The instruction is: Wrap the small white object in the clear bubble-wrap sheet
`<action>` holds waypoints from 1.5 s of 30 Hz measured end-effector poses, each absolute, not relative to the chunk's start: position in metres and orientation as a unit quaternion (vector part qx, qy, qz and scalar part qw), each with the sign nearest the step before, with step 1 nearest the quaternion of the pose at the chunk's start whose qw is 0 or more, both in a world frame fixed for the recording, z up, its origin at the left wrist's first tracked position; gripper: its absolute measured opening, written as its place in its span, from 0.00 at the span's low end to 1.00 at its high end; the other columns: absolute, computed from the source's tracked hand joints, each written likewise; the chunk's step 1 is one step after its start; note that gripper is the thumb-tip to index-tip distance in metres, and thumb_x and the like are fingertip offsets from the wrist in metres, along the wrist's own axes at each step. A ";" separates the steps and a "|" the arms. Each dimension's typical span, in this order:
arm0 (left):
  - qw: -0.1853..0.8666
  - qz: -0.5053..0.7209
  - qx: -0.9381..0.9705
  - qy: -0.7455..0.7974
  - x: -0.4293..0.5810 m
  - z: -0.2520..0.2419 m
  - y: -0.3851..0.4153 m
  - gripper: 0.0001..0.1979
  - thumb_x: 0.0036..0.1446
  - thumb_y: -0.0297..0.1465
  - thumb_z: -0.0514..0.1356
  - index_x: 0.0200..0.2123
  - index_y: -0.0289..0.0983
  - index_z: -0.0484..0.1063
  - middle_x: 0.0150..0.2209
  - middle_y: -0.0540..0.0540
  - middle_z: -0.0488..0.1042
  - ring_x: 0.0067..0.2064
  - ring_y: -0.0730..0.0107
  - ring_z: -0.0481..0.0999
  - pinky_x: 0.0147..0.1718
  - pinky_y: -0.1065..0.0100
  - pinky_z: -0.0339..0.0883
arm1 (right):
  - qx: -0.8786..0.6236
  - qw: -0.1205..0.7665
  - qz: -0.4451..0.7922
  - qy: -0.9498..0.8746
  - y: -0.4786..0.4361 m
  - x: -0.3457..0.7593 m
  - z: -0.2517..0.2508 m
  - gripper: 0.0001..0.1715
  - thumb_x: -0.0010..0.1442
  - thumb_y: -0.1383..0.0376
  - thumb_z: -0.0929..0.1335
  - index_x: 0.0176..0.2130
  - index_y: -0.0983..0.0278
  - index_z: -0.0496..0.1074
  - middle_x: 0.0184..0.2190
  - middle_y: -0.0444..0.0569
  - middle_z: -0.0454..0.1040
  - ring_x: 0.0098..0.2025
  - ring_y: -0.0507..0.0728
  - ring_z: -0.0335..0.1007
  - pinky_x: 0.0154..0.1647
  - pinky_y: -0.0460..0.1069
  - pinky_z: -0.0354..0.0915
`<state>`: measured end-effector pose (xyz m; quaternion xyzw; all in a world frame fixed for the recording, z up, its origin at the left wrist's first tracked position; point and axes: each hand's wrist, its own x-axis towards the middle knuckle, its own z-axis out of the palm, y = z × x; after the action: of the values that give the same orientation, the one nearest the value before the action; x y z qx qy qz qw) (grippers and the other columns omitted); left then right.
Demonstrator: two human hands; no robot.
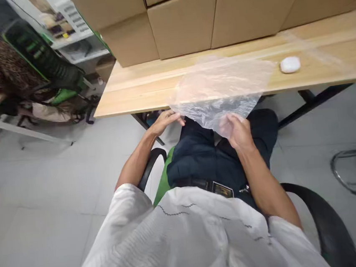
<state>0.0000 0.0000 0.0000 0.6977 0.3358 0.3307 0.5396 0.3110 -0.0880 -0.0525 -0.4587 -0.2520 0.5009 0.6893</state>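
A thin, see-through plastic bag lies partly on the wooden table and droops over its front edge towards my lap. Its near corner is gripped by my right hand, with part of the film over the fingers. My left hand is just below the table edge, by the bag's left corner. Its fingers are stretched out, and I see nothing held in them. On the tabletop, right of the bag, rests a small white rounded object; its kind is unclear.
Cardboard boxes stand side by side along the back of the table. Black table legs slope beneath it. My chair's armrests flank me. A coiled cable is on the floor at right. Another person sits at far left.
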 end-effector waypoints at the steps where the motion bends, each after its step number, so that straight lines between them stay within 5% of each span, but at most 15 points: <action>1: 0.537 0.349 0.678 0.361 0.002 -0.004 0.002 0.39 0.60 0.69 0.76 0.32 0.35 0.91 0.37 0.37 0.91 0.47 0.57 0.90 0.62 0.59 0.79 | -0.460 0.688 0.498 -0.259 -0.088 0.311 -0.055 0.22 0.47 0.49 0.85 0.32 0.61 0.84 0.24 0.46 0.81 0.24 0.54 0.76 0.20 0.46 0.71; 6: 0.551 0.414 0.572 0.445 0.010 -0.014 0.006 0.27 0.60 0.54 0.82 0.28 0.38 0.81 0.21 0.48 0.80 0.26 0.65 0.81 0.39 0.63 0.80 | -0.463 0.681 0.481 -0.299 -0.089 0.313 -0.067 0.22 0.54 0.47 0.85 0.34 0.60 0.84 0.26 0.45 0.81 0.25 0.54 0.75 0.22 0.46 0.71; 12: 0.549 0.462 0.522 0.461 0.016 -0.004 0.003 0.19 0.70 0.40 0.75 0.29 0.38 0.78 0.21 0.49 0.80 0.24 0.68 0.81 0.35 0.68 0.79 | -0.466 0.678 0.476 -0.311 -0.089 0.319 -0.076 0.28 0.56 0.41 0.86 0.34 0.59 0.80 0.26 0.43 0.77 0.24 0.53 0.72 0.22 0.48 0.73; 18: 0.558 0.501 0.472 0.464 0.023 -0.003 0.001 0.25 0.73 0.51 0.74 0.33 0.38 0.76 0.21 0.49 0.79 0.21 0.68 0.81 0.32 0.67 0.79 | -0.482 0.671 0.484 -0.289 -0.091 0.320 -0.078 0.37 0.51 0.33 0.88 0.32 0.58 0.78 0.25 0.42 0.75 0.23 0.52 0.69 0.20 0.48 0.72; 23: 0.569 0.508 0.445 0.469 0.030 -0.002 -0.008 0.29 0.76 0.56 0.71 0.34 0.38 0.76 0.20 0.49 0.78 0.20 0.66 0.80 0.31 0.66 0.81 | -0.443 0.632 0.533 -0.346 -0.104 0.322 -0.071 0.42 0.54 0.25 0.85 0.35 0.57 0.81 0.29 0.48 0.82 0.27 0.58 0.78 0.23 0.52 0.78; 30: 0.584 0.496 0.420 0.485 0.035 -0.003 -0.012 0.27 0.71 0.55 0.76 0.37 0.39 0.74 0.22 0.49 0.81 0.21 0.66 0.82 0.28 0.68 0.80 | -0.428 0.498 0.644 -0.392 -0.123 0.328 -0.060 0.43 0.46 0.30 0.91 0.33 0.63 0.85 0.31 0.53 0.86 0.26 0.54 0.80 0.26 0.48 0.79; 36: 0.552 0.513 0.408 0.516 0.030 -0.004 -0.010 0.34 0.67 0.63 0.78 0.35 0.39 0.73 0.22 0.49 0.80 0.19 0.69 0.80 0.25 0.70 0.77 | -0.438 0.492 0.634 -0.405 -0.124 0.330 -0.056 0.42 0.47 0.32 0.92 0.26 0.62 0.81 0.24 0.48 0.80 0.24 0.52 0.74 0.26 0.47 0.75; 45: 0.545 0.526 0.393 0.521 0.027 0.000 -0.010 0.26 0.69 0.53 0.76 0.34 0.38 0.75 0.21 0.49 0.79 0.19 0.67 0.80 0.25 0.70 0.77 | -0.437 0.493 0.611 -0.440 -0.131 0.339 -0.065 0.43 0.53 0.31 0.89 0.24 0.61 0.77 0.21 0.46 0.74 0.22 0.52 0.69 0.24 0.47 0.71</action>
<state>0.0268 -0.0097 0.0003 0.3934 0.5210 0.5264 0.5447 0.3386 -0.1307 -0.0647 -0.4365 -0.4396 0.6107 0.4932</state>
